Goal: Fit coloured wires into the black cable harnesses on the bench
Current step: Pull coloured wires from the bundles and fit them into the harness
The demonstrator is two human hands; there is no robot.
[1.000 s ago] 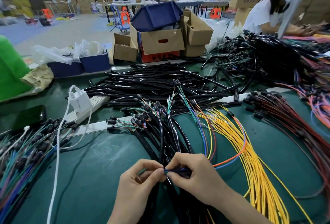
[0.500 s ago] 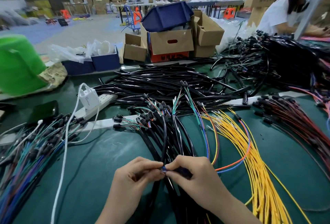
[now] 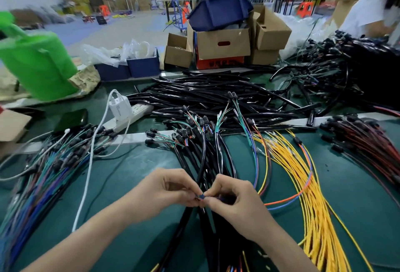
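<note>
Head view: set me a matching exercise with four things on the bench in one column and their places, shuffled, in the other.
Things
1. yellow wires
2. red wires
3. white charger
4. green bag

Places
A. plugged into the power strip
B. far left, towards the back of the bench
C. right beside the black harnesses, on their right
D. far right, past the other loose wires

Pairs: 1-C, 2-D, 3-A, 4-B
</note>
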